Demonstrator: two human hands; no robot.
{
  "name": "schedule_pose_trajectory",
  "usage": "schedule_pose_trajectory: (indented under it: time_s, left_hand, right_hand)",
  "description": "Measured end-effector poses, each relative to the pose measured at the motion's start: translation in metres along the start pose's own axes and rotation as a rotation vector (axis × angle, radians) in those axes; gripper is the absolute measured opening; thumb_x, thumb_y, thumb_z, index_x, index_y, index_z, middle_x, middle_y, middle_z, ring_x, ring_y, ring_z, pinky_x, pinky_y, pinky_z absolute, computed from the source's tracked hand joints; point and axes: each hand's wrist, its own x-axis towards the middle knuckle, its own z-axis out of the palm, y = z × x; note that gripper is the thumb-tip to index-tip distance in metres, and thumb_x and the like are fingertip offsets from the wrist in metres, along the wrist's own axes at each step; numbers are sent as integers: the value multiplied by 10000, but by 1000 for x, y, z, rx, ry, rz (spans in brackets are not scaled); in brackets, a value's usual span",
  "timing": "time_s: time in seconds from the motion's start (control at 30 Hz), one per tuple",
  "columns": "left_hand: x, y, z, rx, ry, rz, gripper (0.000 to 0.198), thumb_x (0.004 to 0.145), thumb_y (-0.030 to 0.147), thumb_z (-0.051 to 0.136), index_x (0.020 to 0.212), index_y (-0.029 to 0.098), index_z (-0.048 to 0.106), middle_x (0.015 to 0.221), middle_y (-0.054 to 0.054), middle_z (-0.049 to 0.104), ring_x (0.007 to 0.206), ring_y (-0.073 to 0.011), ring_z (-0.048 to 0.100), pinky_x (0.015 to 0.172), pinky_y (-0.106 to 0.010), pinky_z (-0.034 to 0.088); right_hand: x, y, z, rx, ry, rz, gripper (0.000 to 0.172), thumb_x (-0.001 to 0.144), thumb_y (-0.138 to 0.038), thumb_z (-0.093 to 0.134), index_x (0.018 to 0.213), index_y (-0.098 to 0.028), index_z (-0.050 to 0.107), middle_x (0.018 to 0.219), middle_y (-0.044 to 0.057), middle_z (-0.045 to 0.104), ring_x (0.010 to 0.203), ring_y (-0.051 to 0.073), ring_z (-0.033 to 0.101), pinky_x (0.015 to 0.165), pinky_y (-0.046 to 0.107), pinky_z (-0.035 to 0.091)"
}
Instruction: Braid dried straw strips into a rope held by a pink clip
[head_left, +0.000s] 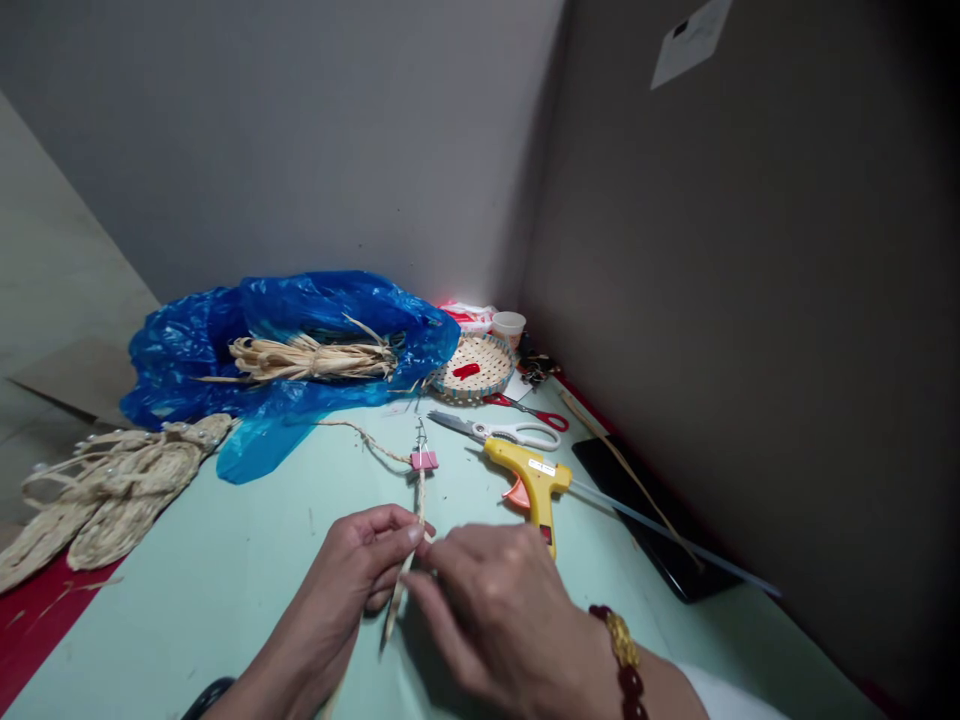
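Note:
A thin pale braided cord of dried plant fibre [421,492] runs toward me from a pink binder clip [424,460] on the table. My left hand [371,555] pinches the cord between thumb and fingers below the clip. Close against it, my right hand [487,600] has its fingers bent around the loose strands; their tips are partly hidden behind the hand. A flat strand end [392,612] hangs down between the two hands. Beyond the clip, the finished braid curves left toward a blue plastic bag [337,295].
A bundle of dried fibre [311,358] lies in the bag. Woven sandals [135,490] rest at left. To the right are a yellow glue gun [532,475], white-handled scissors [525,434], a black tablet-like object [697,575] and a woven basket [487,382]. Walls close the back and right.

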Motion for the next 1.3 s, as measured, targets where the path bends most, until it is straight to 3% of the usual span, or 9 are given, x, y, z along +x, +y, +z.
schedule_pose_trajectory:
  time_s: [0.07,0.17,0.27,0.5,0.77,0.93,1.07,1.2,1.3]
  left_hand:
    - [-1,0,0,-47,-15,-12,256,701,363,720,708,134,605,468,108,335,433,-29,147,419,-196,79]
    - [-2,1,-1,-73,-28,-15,253,698,343,729,718,119,613,547,54,486,432,-15,170,416,-190,77]
    - [-1,1,-2,-80,-38,-9,241,710,327,720,695,119,599,587,36,516,433,-10,180,419,-186,85]
    - [4,-7,-5,-60,-60,-29,318,718,397,717,633,146,540,538,91,349,463,-36,144,406,-174,89]
    - [15,-20,-16,15,-72,-79,434,644,531,755,623,158,535,520,99,321,460,-33,133,416,-160,102]
    - [11,-16,-11,7,-19,-42,422,601,501,791,623,153,554,521,93,363,442,-22,154,410,-152,105]
    - [2,-9,-1,-62,-21,9,309,697,395,740,647,152,556,545,74,430,445,-29,228,421,-166,136]
    - [-2,-5,4,-77,-34,23,278,719,366,716,676,152,543,521,83,441,424,-20,192,418,-177,96]
    - [-3,-3,3,1,-26,52,249,720,353,700,705,155,551,545,69,494,420,-25,235,423,-177,111]
  right_hand:
    - [4,4,-10,58,34,176,188,910,-348,499,910,-181,586,849,56,650,776,189,592,654,292,368]
    - [8,11,-17,146,-130,280,222,905,-389,512,908,-177,579,816,52,651,730,176,578,625,269,349]
    - [8,15,-18,223,-260,288,254,946,-322,435,806,-178,591,719,30,648,675,148,564,595,247,325]
    - [9,19,-23,208,-267,245,189,848,-203,464,809,-191,649,719,32,687,688,144,575,578,230,311]
    - [15,21,-29,63,-387,192,209,743,-189,479,822,-155,669,706,97,694,542,158,538,481,242,277]
    - [14,25,-32,102,-360,179,218,760,-196,477,847,-160,674,710,81,685,580,161,548,529,244,303]
    - [11,28,-31,187,-299,229,199,781,-158,469,856,-169,653,710,52,666,640,153,551,582,244,311]
    - [13,27,-20,440,-240,272,235,883,-330,494,1030,-179,599,783,33,664,725,159,563,597,229,328]
    - [17,28,-6,544,-160,322,199,890,-348,506,890,-179,610,705,11,641,710,153,556,606,230,332]
